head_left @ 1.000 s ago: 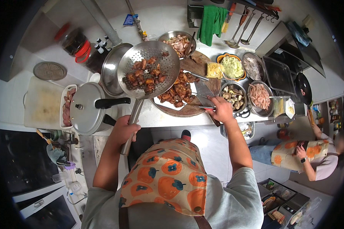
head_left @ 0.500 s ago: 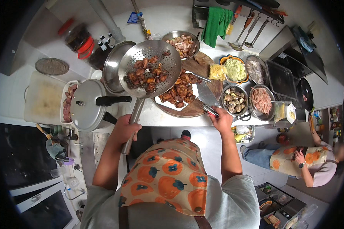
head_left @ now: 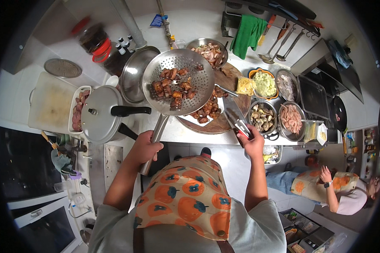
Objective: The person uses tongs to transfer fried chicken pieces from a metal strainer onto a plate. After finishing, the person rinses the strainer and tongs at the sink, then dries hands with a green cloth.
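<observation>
My left hand is closed around the handle of a large perforated metal strainer ladle, held above the counter. Browned chunks of meat lie in its bowl. Beneath its right edge is a white tray with more browned meat, on a round wooden chopping board. My right hand grips a metal utensil with red and black on its handle, at the board's front right edge. Its kind is not clear. A grey metal blade-like surface shows beyond it.
Left stands a pressure cooker beside a container of raw meat. Bowls of clams, pink meat strips and shredded greens crowd the right. Another person stands at the far right.
The view has shifted, moving the counter rightward in the picture. The ladle stays over the tray, covering more of it. My right hand's utensil has tilted. The other person's hand has risen.
</observation>
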`<act>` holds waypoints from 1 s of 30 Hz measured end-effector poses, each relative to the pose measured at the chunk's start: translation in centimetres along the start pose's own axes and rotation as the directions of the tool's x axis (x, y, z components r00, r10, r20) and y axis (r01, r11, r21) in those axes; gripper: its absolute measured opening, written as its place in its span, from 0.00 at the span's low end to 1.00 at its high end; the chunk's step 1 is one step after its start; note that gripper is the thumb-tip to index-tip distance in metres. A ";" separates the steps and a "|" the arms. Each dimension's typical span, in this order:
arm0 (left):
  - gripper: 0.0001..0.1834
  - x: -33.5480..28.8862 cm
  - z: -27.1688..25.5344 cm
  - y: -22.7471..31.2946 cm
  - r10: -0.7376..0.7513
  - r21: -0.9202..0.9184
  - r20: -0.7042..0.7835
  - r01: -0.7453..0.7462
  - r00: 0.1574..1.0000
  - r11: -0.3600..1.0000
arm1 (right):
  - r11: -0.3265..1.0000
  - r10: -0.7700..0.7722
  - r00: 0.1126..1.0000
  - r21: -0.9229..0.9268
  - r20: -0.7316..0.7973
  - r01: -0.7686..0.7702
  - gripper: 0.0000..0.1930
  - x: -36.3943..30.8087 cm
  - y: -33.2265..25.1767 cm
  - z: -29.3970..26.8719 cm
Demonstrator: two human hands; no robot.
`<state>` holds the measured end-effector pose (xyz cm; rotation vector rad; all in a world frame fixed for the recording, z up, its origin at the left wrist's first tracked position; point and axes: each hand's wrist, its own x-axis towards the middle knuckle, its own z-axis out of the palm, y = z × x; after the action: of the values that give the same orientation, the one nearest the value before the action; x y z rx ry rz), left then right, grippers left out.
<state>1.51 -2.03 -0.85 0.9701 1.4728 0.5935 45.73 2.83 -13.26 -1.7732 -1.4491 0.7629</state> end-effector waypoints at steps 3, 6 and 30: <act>0.09 -0.2 0.2 -0.6 -0.003 0.055 -0.007 0.003 1.000 0.998 | 0.955 -0.237 0.971 0.177 -0.022 0.237 0.35 0.6 -5.6 -0.7; 0.10 -0.3 0.7 -0.9 -0.011 0.048 -0.007 0.011 1.000 0.999 | 0.926 -0.239 0.960 -0.264 0.143 0.270 0.39 1.7 -12.7 -0.1; 0.10 -1.2 0.3 -2.3 -0.027 0.128 -0.062 0.035 0.998 0.991 | 0.652 -0.417 0.821 -0.501 0.390 0.569 0.22 3.8 -20.3 7.4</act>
<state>1.22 -4.26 -2.17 1.0350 1.5926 0.5137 29.07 10.07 -0.86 -1.5835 -2.4269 0.2191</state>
